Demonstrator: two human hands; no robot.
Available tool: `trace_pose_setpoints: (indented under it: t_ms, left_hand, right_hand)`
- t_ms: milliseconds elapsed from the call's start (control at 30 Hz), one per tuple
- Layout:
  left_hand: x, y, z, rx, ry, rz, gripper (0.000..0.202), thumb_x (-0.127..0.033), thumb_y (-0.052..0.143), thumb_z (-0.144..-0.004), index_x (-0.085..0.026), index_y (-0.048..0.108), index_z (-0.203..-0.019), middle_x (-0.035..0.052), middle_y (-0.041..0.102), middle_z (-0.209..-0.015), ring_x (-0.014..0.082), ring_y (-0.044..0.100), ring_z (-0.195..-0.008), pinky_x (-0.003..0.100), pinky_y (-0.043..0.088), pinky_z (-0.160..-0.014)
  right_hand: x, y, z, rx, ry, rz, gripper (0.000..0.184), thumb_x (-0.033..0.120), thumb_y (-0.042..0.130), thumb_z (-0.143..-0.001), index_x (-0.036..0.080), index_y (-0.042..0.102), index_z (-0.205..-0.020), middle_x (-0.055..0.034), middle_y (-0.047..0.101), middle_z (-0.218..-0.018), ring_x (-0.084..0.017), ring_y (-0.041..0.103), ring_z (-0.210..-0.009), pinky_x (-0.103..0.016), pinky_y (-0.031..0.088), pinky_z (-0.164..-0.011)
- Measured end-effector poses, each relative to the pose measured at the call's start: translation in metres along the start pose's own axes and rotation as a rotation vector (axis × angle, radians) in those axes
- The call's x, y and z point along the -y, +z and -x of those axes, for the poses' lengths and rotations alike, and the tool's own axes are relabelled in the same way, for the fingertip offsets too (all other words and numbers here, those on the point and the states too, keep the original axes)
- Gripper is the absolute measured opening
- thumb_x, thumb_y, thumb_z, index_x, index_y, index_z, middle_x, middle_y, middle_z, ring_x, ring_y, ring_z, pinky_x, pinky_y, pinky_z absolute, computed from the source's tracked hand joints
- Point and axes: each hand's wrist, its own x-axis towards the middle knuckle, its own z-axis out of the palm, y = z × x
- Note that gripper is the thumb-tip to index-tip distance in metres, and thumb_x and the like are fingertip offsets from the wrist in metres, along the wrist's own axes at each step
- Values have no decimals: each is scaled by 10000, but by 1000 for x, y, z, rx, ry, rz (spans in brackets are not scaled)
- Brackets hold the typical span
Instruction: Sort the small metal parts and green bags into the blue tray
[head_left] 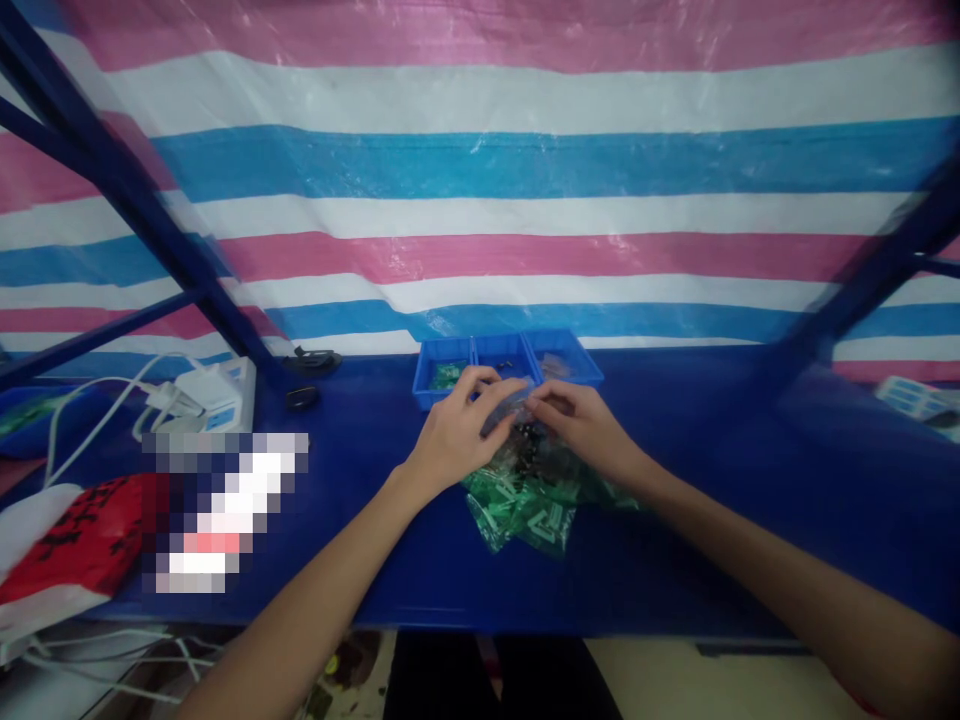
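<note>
Near the middle of the blue table (337,540), both hands meet at a small clear plastic bag (516,402). My left hand (461,430) curls over its left side, thumb and fingers closed on the plastic. From the right, my right hand (581,420) pinches the bag's edge between thumb and fingers. Just below the hands are small dark parts (529,448), too blurred to name, which seem to lie in or under clear plastic. Under them spreads a pile of green-tinted small bags (517,505) with pale strips inside.
Behind my hands stands a blue three-part tray (424,385) with small items. On the left are a white power strip (238,395) with cables, a black oval object (302,398) and a red-and-white bag (90,530). Blue frame posts (150,215) and a striped sheet (525,165) border the table.
</note>
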Motion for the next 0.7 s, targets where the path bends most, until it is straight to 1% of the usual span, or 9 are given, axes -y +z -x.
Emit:
trace_pose_setpoints:
  t_ms: [100, 200, 233, 300, 367, 433, 533, 600, 700]
  left_hand:
    - [1, 0, 0, 29, 61, -28, 355, -288, 656, -923, -246, 578, -1266, 106, 500, -1273, 217, 605, -1079, 364, 584, -854]
    - [2, 2, 0, 18, 74, -48, 309, -264, 637, -936, -225, 594, -1240, 113, 512, -1256, 216, 599, -1067, 377, 577, -860]
    - [3, 2, 0, 1, 71, -52, 278, -250, 613, -952, -220, 602, -1228, 113, 522, -1239, 213, 601, -1060, 374, 574, -856]
    - [3, 1, 0, -20, 66, -49, 232, -221, 558, -983, -215, 614, -1207, 104, 561, -1181, 206, 605, -1045, 368, 567, -854]
    - [4, -1, -1, -16, 65, -39, 221, -204, 518, -1003, -209, 615, -1202, 89, 610, -1098, 202, 615, -1018, 364, 563, -851]
    - [4, -3, -2, -4, 65, -30, 219, -196, 493, -1016, -193, 609, -1202, 78, 644, -1040, 196, 628, -989, 361, 560, -853]
    - [4, -3, -1, -3, 43, -27, 234, -207, 495, -1020, -180, 579, -1237, 83, 663, -1062, 199, 641, -1000, 359, 560, -863]
    - [4, -1, -1, -7, 9, -19, 293, -226, 503, -1020, -180, 525, -1309, 86, 662, -1087, 200, 647, -1004, 355, 564, -862]
    - [2, 1, 0, -2, -43, 3, 362, -252, 499, -1022, -193, 464, -1378, 93, 625, -1135, 189, 648, -968, 344, 571, -837]
  right_hand:
    - [5, 0, 2, -7, 79, -160, 257, 437, 644, -876, 192, 656, -798, -12, 639, -743, -128, 514, -590, -280, 414, -565]
    - [9, 2, 4, -2, 92, -253, 242, 424, 676, -855, 198, 664, -768, -5, 623, -731, -124, 511, -599, -280, 432, -574]
    - [10, 2, 5, 6, 85, -270, 242, 421, 680, -853, 200, 669, -756, -17, 643, -773, -129, 524, -619, -281, 439, -575]
    - [13, 3, 6, 24, 69, -275, 250, 422, 681, -855, 201, 682, -738, -58, 693, -965, -144, 568, -695, -286, 458, -580]
    - [16, 3, 6, 23, 60, -254, 253, 433, 679, -856, 206, 702, -744, -77, 675, -1192, -162, 605, -779, -293, 486, -595]
    - [19, 3, 6, 20, 58, -225, 249, 447, 668, -863, 218, 725, -786, -76, 656, -1272, -173, 618, -814, -304, 512, -614]
    - [19, 2, 6, 38, 49, -209, 250, 454, 641, -884, 227, 742, -855, -79, 726, -1057, -180, 619, -769, -314, 521, -613]
    - [18, 2, 6, 43, 47, -225, 233, 436, 640, -886, 225, 739, -887, -67, 730, -903, -191, 634, -768, -313, 520, -612]
    - [13, 3, 4, 6, 59, -257, 207, 407, 658, -869, 220, 724, -930, -54, 729, -840, -210, 669, -804, -314, 523, -615]
